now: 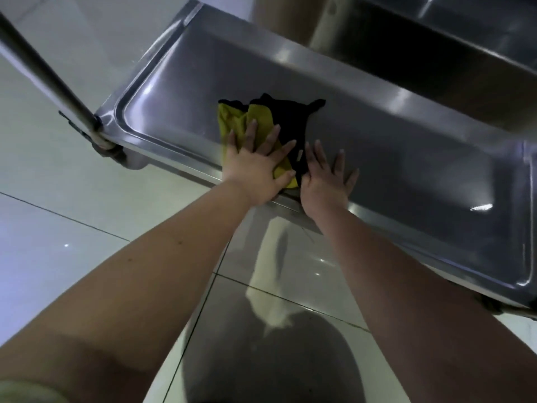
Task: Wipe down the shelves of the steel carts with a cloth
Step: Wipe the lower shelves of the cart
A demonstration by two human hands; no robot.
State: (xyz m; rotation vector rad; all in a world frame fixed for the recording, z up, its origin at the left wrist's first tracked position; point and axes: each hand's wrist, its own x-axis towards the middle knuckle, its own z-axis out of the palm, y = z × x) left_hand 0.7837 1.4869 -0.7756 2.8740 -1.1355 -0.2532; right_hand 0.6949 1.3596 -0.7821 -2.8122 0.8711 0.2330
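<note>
The steel shelf [392,158] is a shallow tray with a raised rim, running from 11 o'clock down to 4 o'clock. On it, near its front edge toward the 9 o'clock end, lies a crumpled yellow-and-black cloth [279,123]. The left hand [255,170] presses flat on the cloth; the right hand [325,181] lies flat, fingers spread, on bare steel just beside it at 3 o'clock.

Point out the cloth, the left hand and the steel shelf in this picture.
cloth [260,119]: head view, on its yellow fold.
left hand [255,173]: head view, back of the hand.
steel shelf [406,158]: head view, bare flat surface.
</note>
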